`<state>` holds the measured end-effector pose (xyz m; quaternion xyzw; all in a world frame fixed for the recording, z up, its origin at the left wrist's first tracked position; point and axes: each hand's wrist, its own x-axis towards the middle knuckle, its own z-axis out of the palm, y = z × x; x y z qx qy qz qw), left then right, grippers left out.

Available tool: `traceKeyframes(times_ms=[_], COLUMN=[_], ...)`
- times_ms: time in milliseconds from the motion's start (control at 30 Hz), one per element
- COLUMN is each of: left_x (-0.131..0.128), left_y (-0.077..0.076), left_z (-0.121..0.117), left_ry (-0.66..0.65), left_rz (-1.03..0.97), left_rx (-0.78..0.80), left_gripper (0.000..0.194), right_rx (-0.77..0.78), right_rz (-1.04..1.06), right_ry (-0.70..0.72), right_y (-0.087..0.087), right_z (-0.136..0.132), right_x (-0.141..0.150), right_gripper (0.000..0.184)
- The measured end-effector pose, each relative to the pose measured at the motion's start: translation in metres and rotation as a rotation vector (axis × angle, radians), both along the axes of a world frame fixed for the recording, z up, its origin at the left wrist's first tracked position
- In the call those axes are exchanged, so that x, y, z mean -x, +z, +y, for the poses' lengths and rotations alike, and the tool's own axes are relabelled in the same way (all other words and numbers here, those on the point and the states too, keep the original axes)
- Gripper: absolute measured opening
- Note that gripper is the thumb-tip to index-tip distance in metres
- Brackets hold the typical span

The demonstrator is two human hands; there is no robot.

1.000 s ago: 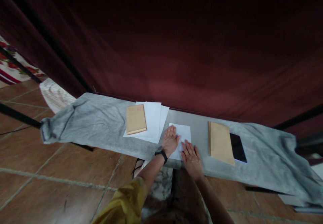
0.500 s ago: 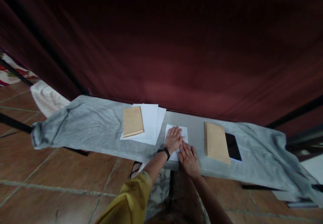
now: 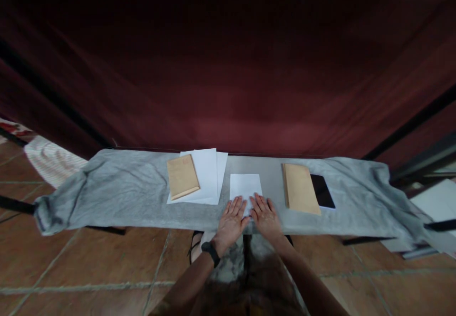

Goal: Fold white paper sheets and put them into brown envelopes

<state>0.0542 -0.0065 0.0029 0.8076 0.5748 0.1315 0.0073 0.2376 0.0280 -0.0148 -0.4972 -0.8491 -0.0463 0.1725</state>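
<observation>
A small white sheet of paper [image 3: 245, 184], seemingly folded, lies on the grey cloth in front of me. My left hand [image 3: 232, 218] rests flat on its lower left part, fingers stretched out and pointing away from me. Flat on the lower right part lies my right hand [image 3: 265, 215], its fingers also extended. The two thumbs come close together near the paper's near edge, which the hands partly cover. Larger white sheets [image 3: 208, 171] sit to the left, with a brown envelope [image 3: 183, 177] on top of them.
Right of my hands is a stack of brown envelopes [image 3: 302, 188], partly over a dark tablet-like device [image 3: 322, 191]. A grey cloth [image 3: 124, 187] covers the narrow table, bunched at both ends. A dark red curtain [image 3: 228, 92] hangs behind it.
My left hand has drawn back toward me from the middle of the paper to its near left part. My right hand stays near the near edge, now level with the left. The view has shifted slightly.
</observation>
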Motion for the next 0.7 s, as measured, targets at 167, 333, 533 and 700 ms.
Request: traceKeyframes(times_ms=[167, 333, 533, 700], left_x=[0.010, 0.019, 0.025, 0.026], left_y=[0.003, -0.002, -0.006, -0.005], left_z=[-0.008, -0.013, -0.019, -0.018], left_ry=[0.007, 0.031, 0.050, 0.043], left_rz=[0.028, 0.043, 0.059, 0.067], left_rx=[-0.001, -0.017, -0.037, -0.029], left_gripper=[0.056, 0.060, 0.060, 0.059], right_rx=[-0.021, -0.051, -0.033, -0.005], right_rz=[0.029, 0.052, 0.053, 0.056], right_ry=[-0.078, -0.163, -0.196, -0.072], right_y=[0.001, -0.006, -0.004, 0.003], right_z=[-0.006, -0.021, -0.031, -0.036], right_x=[-0.003, -0.016, -0.023, -0.013], right_gripper=[0.049, 0.052, 0.051, 0.050])
